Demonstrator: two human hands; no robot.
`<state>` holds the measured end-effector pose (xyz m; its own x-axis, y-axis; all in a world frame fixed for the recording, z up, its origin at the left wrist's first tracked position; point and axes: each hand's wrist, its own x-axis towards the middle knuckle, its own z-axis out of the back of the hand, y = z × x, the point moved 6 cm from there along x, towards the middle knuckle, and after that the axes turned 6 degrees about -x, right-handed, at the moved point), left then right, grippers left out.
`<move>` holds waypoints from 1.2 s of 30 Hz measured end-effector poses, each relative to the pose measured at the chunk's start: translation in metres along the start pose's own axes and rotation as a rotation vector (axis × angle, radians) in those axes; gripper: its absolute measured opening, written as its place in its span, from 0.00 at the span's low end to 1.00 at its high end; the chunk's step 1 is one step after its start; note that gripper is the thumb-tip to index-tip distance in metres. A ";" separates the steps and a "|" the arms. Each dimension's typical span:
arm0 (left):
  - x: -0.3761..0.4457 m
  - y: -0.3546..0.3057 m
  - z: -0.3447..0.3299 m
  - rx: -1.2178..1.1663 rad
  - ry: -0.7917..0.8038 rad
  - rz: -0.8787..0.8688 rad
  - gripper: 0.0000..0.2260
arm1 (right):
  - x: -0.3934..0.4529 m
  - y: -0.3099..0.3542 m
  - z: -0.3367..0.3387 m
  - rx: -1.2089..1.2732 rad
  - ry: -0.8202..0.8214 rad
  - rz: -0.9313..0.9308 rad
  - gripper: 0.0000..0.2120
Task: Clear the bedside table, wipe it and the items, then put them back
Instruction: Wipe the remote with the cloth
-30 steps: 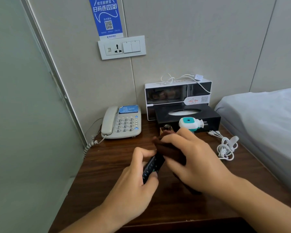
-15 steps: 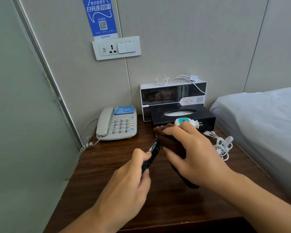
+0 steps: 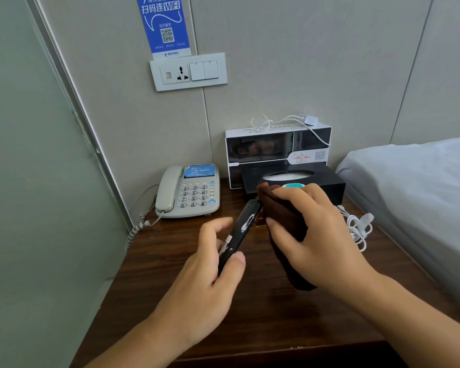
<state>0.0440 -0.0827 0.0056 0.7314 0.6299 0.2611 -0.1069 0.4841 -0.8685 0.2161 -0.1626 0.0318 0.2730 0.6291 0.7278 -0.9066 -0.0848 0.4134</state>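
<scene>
1. Seen from above: a dark wooden bedside table (image 3: pixel 170 274) set in a corner; pale wall panels behind and to the left; a grey bed (image 3: pixel 420 197) along the right edge.
2. Near centre, left hand (image 3: pixel 207 285) gripping the near end of a black remote control (image 3: pixel 241 232); thumb curled over its right edge, fingers behind; remote lifted off the table, tilted, far end pointing away and right.
3. Right hand (image 3: pixel 316 235) clutching a bunched dark brown cloth (image 3: pixel 279 208); cloth touching the remote's far end.
4. Far left on the table: a grey telephone (image 3: pixel 187 192) with coiled cord.
5. Far centre: a white-and-black box (image 3: pixel 276 147) against the wall; a black tissue box (image 3: pixel 324 181) just in front.
6. Right: a white cable bundle (image 3: pixel 357 229) lying on the table.
7. On the wall: a white socket panel (image 3: pixel 188 71) under a blue WiFi sign (image 3: pixel 165 22).
</scene>
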 end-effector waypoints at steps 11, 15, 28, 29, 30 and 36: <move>0.014 0.024 0.014 -0.226 0.052 0.075 0.23 | 0.003 -0.010 0.004 -0.036 0.082 0.013 0.20; 0.012 0.033 0.016 -0.156 -0.026 0.109 0.24 | -0.002 0.001 0.000 -0.008 0.068 0.058 0.21; 0.007 0.022 0.013 -0.233 -0.170 0.096 0.24 | 0.010 0.005 -0.014 -0.075 0.016 0.092 0.20; 0.007 0.020 0.013 -0.248 -0.165 0.089 0.24 | 0.004 0.011 -0.016 -0.051 0.059 0.123 0.20; 0.006 0.019 0.012 -0.256 -0.159 0.082 0.24 | -0.004 0.018 -0.021 -0.020 0.129 0.165 0.20; 0.006 0.021 0.012 -0.265 -0.204 0.084 0.25 | 0.010 0.001 -0.011 -0.045 -0.006 0.081 0.20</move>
<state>0.0379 -0.0617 -0.0060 0.5751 0.7823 0.2393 0.0371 0.2672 -0.9629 0.2145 -0.1479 0.0337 0.2001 0.6166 0.7614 -0.9393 -0.1003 0.3281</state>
